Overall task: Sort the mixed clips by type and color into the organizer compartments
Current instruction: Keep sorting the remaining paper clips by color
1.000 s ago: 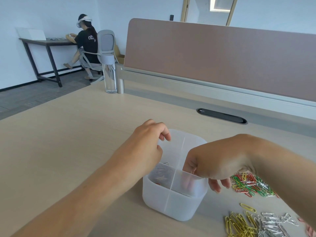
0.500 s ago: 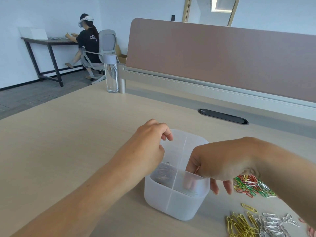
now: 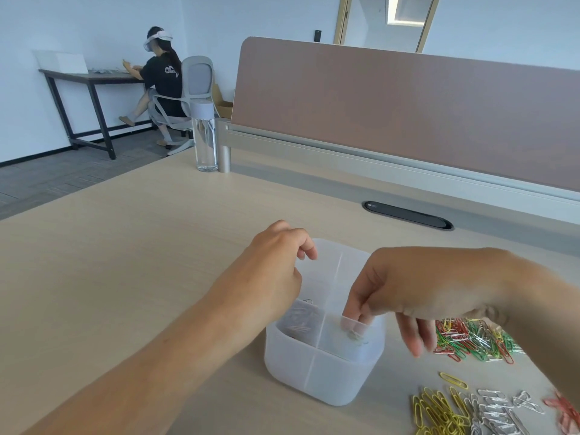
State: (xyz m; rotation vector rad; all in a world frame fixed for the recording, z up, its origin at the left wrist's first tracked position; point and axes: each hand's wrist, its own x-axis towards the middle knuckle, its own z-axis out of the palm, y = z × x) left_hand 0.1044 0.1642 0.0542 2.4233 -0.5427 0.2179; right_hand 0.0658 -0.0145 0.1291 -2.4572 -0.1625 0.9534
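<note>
A white four-part organizer (image 3: 323, 368) sits on a desk (image 3: 125, 262). The left hand (image 3: 273, 277) hovers over its left rim, fingers loosely curled and empty. The right hand (image 3: 408, 293) dips its thumb and forefinger, held together, into the near-right compartment. A silver clip (image 3: 356, 335) lies at their tips; I cannot tell whether it is held. Mixed clips (image 3: 470, 337) lie to the right.

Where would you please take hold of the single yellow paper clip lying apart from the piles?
Probably pinch the yellow paper clip across its two long wires near the middle, coming straight down from above. It lies flat on the desk, alone, with bare surface along both long sides, so fingertips should fit there.
</note>
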